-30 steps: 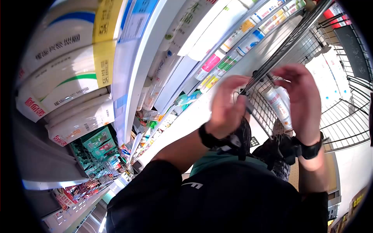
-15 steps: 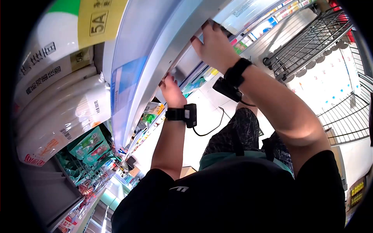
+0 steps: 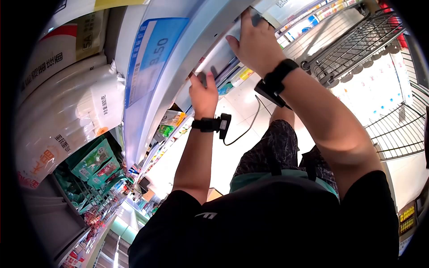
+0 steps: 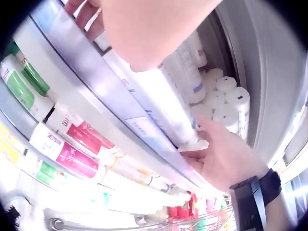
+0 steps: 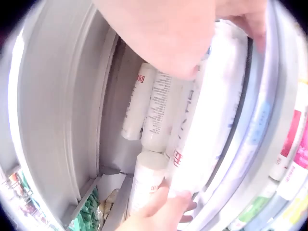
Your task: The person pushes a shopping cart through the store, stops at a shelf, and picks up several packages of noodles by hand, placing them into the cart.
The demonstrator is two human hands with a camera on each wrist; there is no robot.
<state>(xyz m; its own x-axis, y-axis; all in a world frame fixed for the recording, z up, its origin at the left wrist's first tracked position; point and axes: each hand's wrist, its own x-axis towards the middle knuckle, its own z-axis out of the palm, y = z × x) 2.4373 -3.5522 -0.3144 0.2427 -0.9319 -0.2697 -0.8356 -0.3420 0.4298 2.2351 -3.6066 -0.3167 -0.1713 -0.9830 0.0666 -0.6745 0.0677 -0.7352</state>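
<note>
A long white printed package (image 4: 166, 103) (image 5: 204, 115) lies along the front of a shelf, just behind its raised edge. My left hand (image 3: 204, 99) (image 4: 154, 31) (image 5: 161, 211) holds one end, with its fingers bent around it. The far end is held by my right hand (image 3: 261, 47) (image 4: 228, 156) (image 5: 166, 36), its thumb and fingers around that end. Deeper on the same shelf are several white cylindrical packs (image 4: 226, 103) (image 5: 156, 113). In the head view the shelf's front edge hides most of the package.
A wire shopping cart (image 3: 362, 44) stands at the upper right. Large white noodle packs (image 3: 67, 111) lie on the shelf at the left, beside a blue price label (image 3: 154, 53). Pink-labelled packs (image 4: 79, 154) sit on another shelf, and green bags (image 3: 96, 165) hang lower left.
Both hands have moved from in front of the cart to inside the shelf. Since half a second ago the left hand has shifted slightly up and right, and the shelf's front appears nearer.
</note>
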